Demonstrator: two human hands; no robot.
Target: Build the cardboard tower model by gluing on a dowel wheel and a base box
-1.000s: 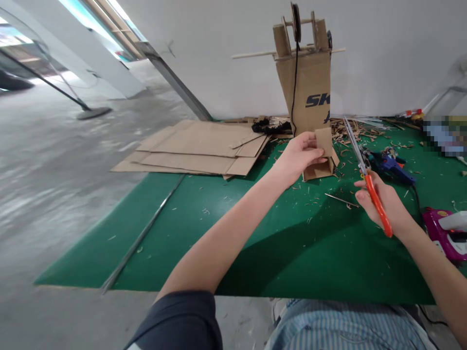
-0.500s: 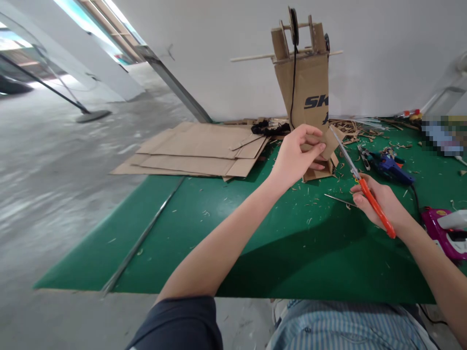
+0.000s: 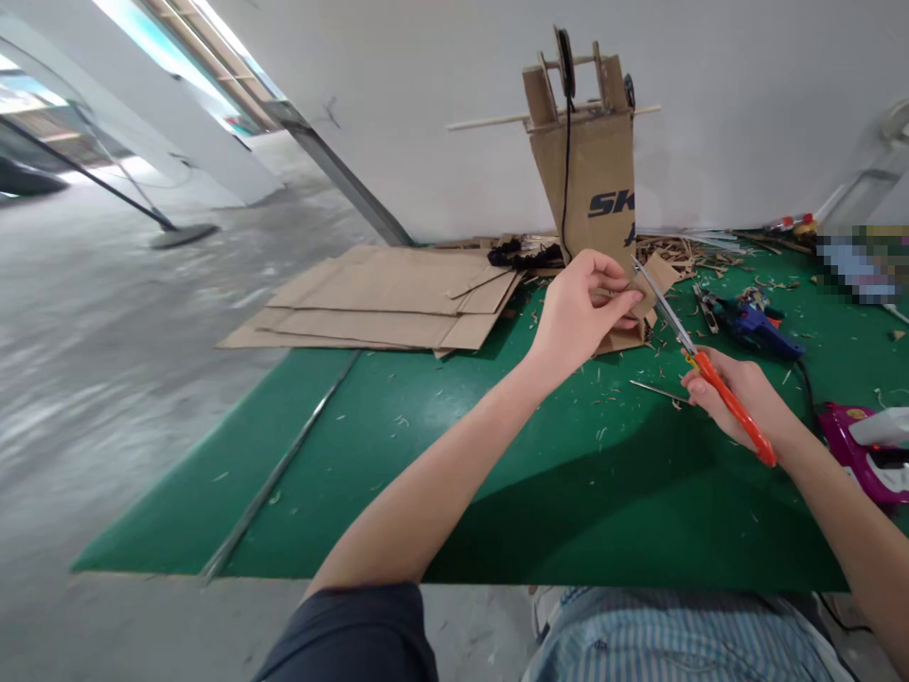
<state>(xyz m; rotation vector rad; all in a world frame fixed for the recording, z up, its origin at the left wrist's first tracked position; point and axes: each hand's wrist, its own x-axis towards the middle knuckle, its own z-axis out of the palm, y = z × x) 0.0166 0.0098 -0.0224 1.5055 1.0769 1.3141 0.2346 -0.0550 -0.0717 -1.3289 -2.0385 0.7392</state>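
My left hand (image 3: 586,308) pinches a small piece of brown cardboard (image 3: 660,275) between thumb and fingers. In my right hand (image 3: 731,388) are orange-handled scissors (image 3: 721,384), their blades pointing up and left against the cardboard piece. The blades look nearly closed; whether they bite into the card I cannot tell. Just behind my left hand stands a tall cardboard structure (image 3: 597,180) with dark printed letters. It carries a wheel (image 3: 564,62) with a black cord on top and a thin wooden stick (image 3: 487,123) through it. My left hand hides part of its base.
Flat cardboard sheets (image 3: 376,284) lie stacked at the back left of the green table (image 3: 341,493). A blue tool (image 3: 763,327), pliers (image 3: 705,308) and a magenta-and-white device (image 3: 863,450) are on the right. A thin metal rod (image 3: 660,390) lies below the scissors. Scraps (image 3: 682,251) litter the back.
The cardboard piece has turned and shifted slightly down and right in my left hand. The scissors have moved a little down and left at the tips. My view has shifted slightly.
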